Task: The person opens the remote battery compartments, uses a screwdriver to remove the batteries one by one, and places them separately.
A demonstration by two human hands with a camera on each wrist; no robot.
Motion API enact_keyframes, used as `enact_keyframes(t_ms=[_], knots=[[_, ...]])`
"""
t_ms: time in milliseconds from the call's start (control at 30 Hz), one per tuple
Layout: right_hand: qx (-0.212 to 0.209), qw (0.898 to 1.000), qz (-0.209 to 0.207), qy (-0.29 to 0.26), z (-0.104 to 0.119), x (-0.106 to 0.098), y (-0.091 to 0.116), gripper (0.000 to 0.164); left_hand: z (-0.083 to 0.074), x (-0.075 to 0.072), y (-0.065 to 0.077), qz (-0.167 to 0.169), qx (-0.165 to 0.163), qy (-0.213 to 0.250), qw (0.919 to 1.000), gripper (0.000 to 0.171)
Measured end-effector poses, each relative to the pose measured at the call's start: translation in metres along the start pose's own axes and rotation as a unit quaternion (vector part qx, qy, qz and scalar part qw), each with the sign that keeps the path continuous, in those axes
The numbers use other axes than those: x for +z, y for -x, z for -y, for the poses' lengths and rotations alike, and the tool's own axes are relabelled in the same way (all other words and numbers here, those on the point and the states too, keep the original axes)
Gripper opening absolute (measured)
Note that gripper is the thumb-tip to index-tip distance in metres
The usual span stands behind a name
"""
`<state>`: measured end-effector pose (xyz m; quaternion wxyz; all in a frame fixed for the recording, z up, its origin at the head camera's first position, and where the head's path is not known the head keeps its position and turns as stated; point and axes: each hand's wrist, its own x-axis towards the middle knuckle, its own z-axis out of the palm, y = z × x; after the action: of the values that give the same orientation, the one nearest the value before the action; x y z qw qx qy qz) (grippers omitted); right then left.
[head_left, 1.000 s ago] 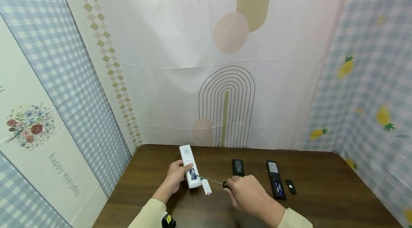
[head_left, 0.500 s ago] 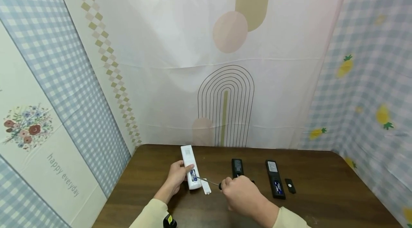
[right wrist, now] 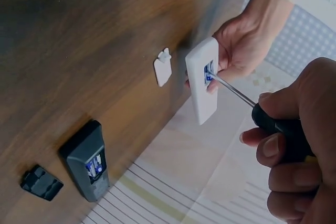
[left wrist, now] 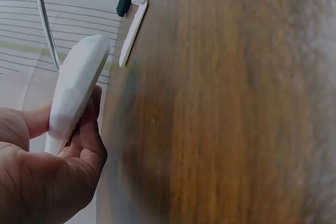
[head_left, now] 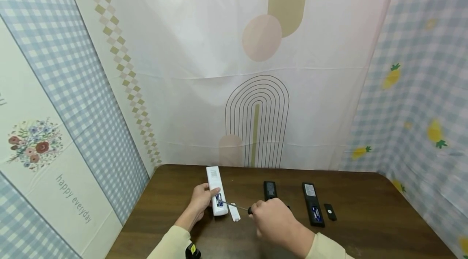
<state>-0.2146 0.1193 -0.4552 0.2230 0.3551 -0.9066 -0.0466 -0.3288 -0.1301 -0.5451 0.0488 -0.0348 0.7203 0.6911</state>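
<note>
My left hand (head_left: 200, 200) grips a white remote control (head_left: 213, 178) around its sides, thumb on the back face. The remote is raised off the table, with its battery compartment uncovered. Blue-and-silver batteries (right wrist: 208, 73) lie inside. In my right hand (head_left: 276, 220) is a screwdriver (right wrist: 281, 129), held by its black handle with curled fingers. Its metal shaft points left, and the tip touches or sits right at the batteries; exact contact is too small to tell. Beside the remote lies its white battery cover (head_left: 234, 212) on the table.
A black remote (right wrist: 86, 158) with batteries showing lies partly behind my right hand, its black cover (right wrist: 42, 183) alongside. Farther right are another opened black remote (head_left: 311, 200) and a small black cover (head_left: 330, 212). The brown table (head_left: 175, 178) meets a patterned cloth backdrop (head_left: 190, 108).
The white remote has shifted slightly right. My right hand has moved a little left with the screwdriver, whose tip stays at the battery compartment.
</note>
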Motion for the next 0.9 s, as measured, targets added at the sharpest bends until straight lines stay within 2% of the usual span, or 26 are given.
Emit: enact_keyframes(t_ms=[167,367,467,600,900], knots=[[0.046,0.996,0.002,-0.073,-0.004,0.004,-0.002,0.032,0.0,-0.003,-0.003,-0.002,0.001,0.009,1.0,0.04],[0.103,0.98,0.041,-0.167,-0.006,0.009,-0.002,0.039,-0.001,-0.005,-0.004,-0.004,-0.003,0.004,1.0,0.042],[0.122,0.975,0.04,-0.183,-0.008,0.012,-0.001,0.04,-0.002,-0.006,-0.004,-0.001,-0.003,0.004,1.0,0.044],[0.129,0.974,0.036,-0.182,-0.009,0.017,-0.001,0.037,-0.003,-0.007,-0.005,0.0,-0.004,0.001,1.0,0.044],[0.152,0.963,0.061,-0.214,-0.007,0.023,0.001,0.029,0.0,-0.009,-0.01,-0.012,-0.001,-0.008,0.9999,0.042]])
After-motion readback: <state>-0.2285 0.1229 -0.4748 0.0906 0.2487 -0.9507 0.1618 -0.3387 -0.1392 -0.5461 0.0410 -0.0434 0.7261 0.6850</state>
